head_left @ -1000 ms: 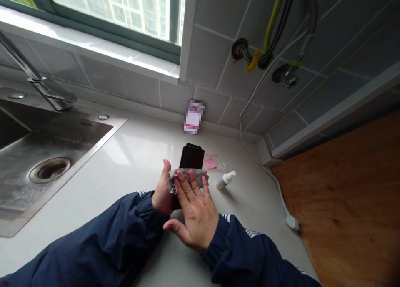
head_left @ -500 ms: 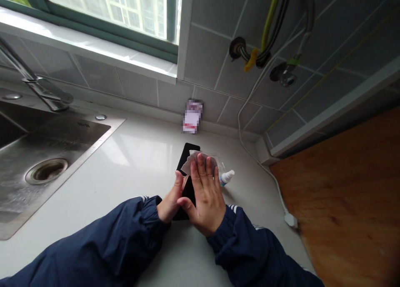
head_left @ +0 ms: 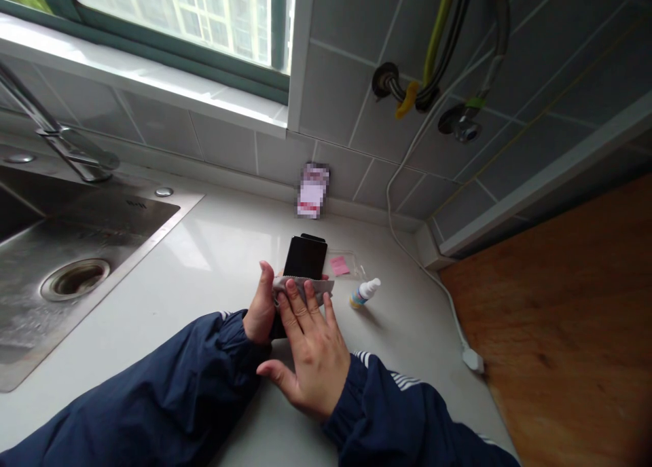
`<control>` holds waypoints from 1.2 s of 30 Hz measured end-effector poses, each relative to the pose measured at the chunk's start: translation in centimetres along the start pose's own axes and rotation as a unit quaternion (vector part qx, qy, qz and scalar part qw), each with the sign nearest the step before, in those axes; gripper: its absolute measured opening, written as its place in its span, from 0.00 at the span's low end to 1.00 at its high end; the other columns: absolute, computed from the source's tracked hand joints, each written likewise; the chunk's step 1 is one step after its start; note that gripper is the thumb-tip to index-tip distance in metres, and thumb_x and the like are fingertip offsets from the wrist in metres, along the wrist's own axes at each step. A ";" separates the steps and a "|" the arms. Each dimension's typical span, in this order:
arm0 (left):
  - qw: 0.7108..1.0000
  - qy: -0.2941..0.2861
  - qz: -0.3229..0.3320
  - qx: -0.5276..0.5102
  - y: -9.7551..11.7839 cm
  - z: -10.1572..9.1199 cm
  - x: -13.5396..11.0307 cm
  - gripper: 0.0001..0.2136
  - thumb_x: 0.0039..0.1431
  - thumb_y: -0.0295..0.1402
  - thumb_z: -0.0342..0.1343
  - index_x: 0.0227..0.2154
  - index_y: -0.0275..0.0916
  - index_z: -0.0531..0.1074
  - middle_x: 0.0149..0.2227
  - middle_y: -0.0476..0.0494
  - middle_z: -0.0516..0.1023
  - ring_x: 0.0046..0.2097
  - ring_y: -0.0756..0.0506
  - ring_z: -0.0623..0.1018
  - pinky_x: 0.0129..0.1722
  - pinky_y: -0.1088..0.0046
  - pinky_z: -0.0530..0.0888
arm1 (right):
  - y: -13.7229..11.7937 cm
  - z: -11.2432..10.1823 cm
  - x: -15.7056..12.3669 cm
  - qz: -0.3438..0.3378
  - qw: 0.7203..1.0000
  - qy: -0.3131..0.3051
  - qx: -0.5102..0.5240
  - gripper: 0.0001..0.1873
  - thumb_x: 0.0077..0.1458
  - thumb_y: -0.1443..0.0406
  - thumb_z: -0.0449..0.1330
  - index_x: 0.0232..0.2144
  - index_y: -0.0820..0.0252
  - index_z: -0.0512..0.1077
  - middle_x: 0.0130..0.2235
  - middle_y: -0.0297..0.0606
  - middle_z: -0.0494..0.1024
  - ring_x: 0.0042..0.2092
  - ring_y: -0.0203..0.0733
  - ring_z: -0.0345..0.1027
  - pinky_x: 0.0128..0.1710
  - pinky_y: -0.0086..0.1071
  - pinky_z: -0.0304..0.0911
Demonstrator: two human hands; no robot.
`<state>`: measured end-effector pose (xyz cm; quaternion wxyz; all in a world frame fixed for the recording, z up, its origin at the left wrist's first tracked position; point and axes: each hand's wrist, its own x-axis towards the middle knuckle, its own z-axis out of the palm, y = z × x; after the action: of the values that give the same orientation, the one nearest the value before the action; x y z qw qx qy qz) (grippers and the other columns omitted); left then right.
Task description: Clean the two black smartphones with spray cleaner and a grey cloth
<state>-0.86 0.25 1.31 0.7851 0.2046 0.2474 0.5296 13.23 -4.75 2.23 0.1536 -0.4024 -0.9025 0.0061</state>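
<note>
A black phone lies flat on the white countertop. My left hand grips its near left edge and holds it still. My right hand lies flat with fingers stretched out, pressing a small grey cloth onto the phone's near half. The far half of the dark screen shows beyond the cloth. Both arms wear dark blue sleeves.
A small spray bottle lies right of the phone, by a clear bag with a pink slip. A steel sink and tap are at left. A white cable runs along the wall to a plug.
My right hand slid the cloth up to the phone's far end half a second ago, then drew it back to the near half. The left hand stayed at the phone's edge.
</note>
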 end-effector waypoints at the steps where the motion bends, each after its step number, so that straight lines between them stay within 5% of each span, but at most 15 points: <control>1: 1.000 -0.002 0.009 -0.004 0.3 0.1 0.0 0.44 0.59 0.68 0.47 0.53 0.27 0.79 0.51 0.25 0.83 0.59 0.27 0.78 0.67 0.49 0.66 | -0.2 0.1 -0.1 -0.005 1.000 -0.003 0.001 0.52 0.66 0.36 0.44 0.75 0.66 0.39 0.77 0.46 0.39 0.77 0.62 0.29 0.71 0.64 0.47; 9: 0.999 0.029 0.018 -0.036 2.3 0.7 0.0 0.45 0.67 0.63 0.30 0.62 0.27 0.70 0.54 0.24 0.81 0.45 0.34 0.85 0.50 0.56 0.79 | -1.0 0.4 -0.5 -0.029 0.999 -0.006 0.016 0.49 0.67 0.40 0.51 0.75 0.66 0.46 0.76 0.44 0.41 0.77 0.61 0.32 0.72 0.60 0.48; 18: 0.994 0.093 0.034 -0.049 3.5 0.9 0.4 0.39 0.71 0.56 0.33 0.63 0.25 0.68 0.52 0.24 0.82 0.34 0.40 0.84 0.34 0.63 0.81 | -1.3 0.8 -0.9 -0.033 0.998 -0.005 0.054 0.45 0.67 0.45 0.57 0.74 0.66 0.51 0.76 0.45 0.43 0.77 0.59 0.35 0.72 0.57 0.47; 26: 0.995 0.080 0.002 -0.062 3.4 1.1 0.3 0.40 0.71 0.56 0.31 0.63 0.24 0.67 0.52 0.23 0.81 0.34 0.37 0.84 0.37 0.56 0.82 | -1.2 0.5 -0.9 -0.033 0.998 -0.004 0.052 0.45 0.66 0.47 0.58 0.73 0.66 0.52 0.76 0.44 0.42 0.77 0.57 0.33 0.74 0.55 0.43; 33: 0.993 0.047 -0.067 -0.089 1.7 0.3 0.2 0.30 0.67 0.47 0.46 0.56 0.22 0.74 0.49 0.24 0.83 0.48 0.31 0.84 0.57 0.51 0.76 | -0.3 0.8 -0.2 -0.007 0.999 0.010 0.042 0.48 0.60 0.62 0.65 0.75 0.66 0.47 0.77 0.44 0.41 0.77 0.55 0.33 0.74 0.53 0.44; 36: 0.995 0.097 -0.004 0.001 0.6 -0.3 0.1 0.21 0.59 0.45 0.59 0.43 0.30 0.80 0.40 0.30 0.86 0.50 0.29 0.84 0.58 0.50 0.75 | 0.4 0.8 0.2 0.002 0.999 0.035 0.036 0.48 0.57 0.71 0.62 0.75 0.66 0.47 0.77 0.43 0.40 0.77 0.52 0.32 0.75 0.51 0.44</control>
<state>-1.41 0.58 1.43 0.7596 0.1515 0.3238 0.5434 13.19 -4.24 1.46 0.1995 -0.3980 -0.8951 0.0242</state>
